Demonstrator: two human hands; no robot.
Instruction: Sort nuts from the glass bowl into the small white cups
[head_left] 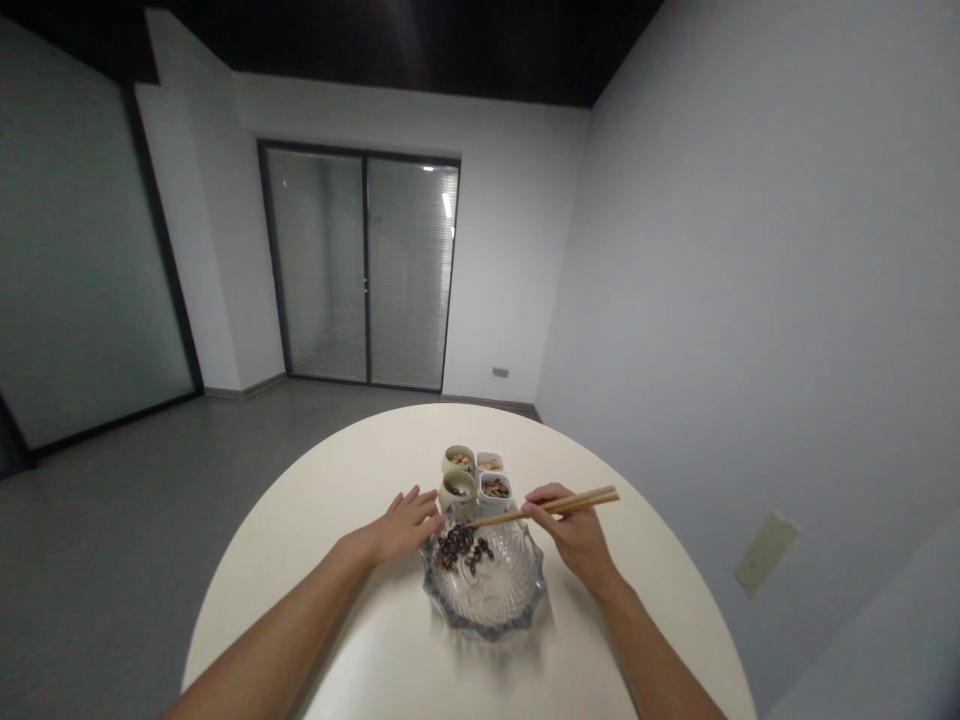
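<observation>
A pair of wooden chopsticks (pixel 574 502) is gripped in my right hand (pixel 574 530), over the right rim of a clear glass bowl (pixel 487 628) with a scalloped edge. The chopstick tips reach the far left part of the bowl, beside a heap of dark, glossy beans or seeds (pixel 455 548). Whether the tips pinch one is too small to tell. My left hand (pixel 405 525) rests with fingers spread at the bowl's left side, its fingertips close to the near round cup (pixel 458 503).
Behind the bowl stand two round greenish cups, the far cup (pixel 458 452) holding pale pieces, and two square white dishes, the near dish (pixel 495 499) holding brownish pieces. All stand on a round white table (pixel 315 500). A wall (pixel 750 300) rises to the right.
</observation>
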